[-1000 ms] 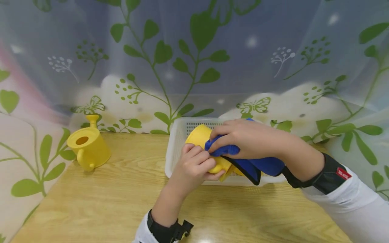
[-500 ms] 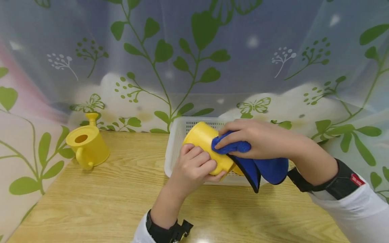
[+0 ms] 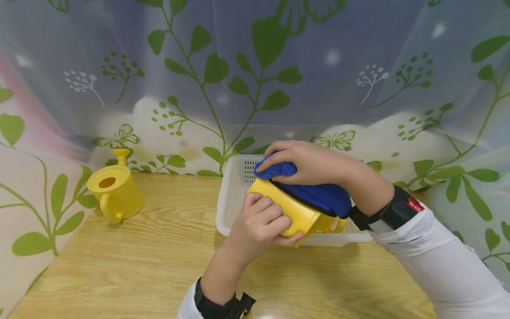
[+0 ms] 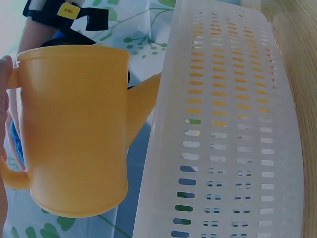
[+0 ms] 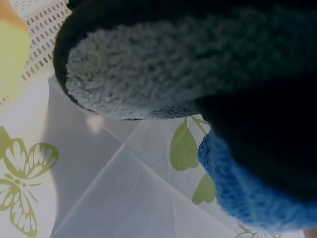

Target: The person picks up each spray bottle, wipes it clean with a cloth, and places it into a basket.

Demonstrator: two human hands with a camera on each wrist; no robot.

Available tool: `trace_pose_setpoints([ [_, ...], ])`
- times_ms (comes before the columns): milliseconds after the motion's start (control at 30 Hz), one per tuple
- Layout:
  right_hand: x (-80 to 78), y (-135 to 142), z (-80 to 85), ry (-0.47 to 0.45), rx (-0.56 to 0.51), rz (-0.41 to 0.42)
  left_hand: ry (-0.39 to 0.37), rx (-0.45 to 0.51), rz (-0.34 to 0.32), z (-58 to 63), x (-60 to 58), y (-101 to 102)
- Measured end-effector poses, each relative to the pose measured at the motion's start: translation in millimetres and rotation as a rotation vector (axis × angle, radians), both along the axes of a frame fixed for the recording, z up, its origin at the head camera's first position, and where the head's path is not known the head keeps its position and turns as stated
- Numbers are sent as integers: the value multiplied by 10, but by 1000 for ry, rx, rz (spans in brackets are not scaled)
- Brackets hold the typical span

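In the head view, my left hand (image 3: 259,226) holds a yellow watering can (image 3: 291,206) by its handle side, tilted over the near side of a white slotted basket (image 3: 223,212). My right hand (image 3: 311,164) grips a blue cloth (image 3: 334,199) with dark edging and presses its bunched part against the can's far upper end. The rest of the cloth hangs along the can's side. The left wrist view shows the can's body (image 4: 79,134), its spout passing behind the basket wall. Fluffy cloth (image 5: 257,183) fills much of the right wrist view.
A second yellow watering can (image 3: 123,195) stands at the left on the wooden table (image 3: 159,266). Another yellow piece (image 3: 334,224) shows in the basket, partly hidden. A leaf-patterned curtain (image 3: 179,110) hangs close behind the basket.
My right hand and the cloth slid right along the can, then back left and up to its far end. The left hand keeps its grip; the can has turned slightly.
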State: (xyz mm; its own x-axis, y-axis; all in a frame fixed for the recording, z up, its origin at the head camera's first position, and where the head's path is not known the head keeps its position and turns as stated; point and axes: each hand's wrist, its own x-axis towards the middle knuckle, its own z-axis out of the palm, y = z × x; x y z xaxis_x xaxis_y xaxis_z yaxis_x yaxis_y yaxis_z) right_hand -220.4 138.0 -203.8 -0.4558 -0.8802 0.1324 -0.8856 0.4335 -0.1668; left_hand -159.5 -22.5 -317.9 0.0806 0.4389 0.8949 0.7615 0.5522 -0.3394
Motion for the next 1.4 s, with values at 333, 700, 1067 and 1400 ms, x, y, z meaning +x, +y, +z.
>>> trace_pose_setpoints([
  [333,139,170,-34,14,11,45,-28,15,9,6,-18,-46],
  [700,448,570,-28,45,2,61,9,-6,53,16,-22,-60],
  [1067,382,523,-126,46,-60,17,25,-6,43,9,-24,-53],
  [1400,94,249,-111,-61,-78,-29,31,-15,-18,15,-7,-18],
])
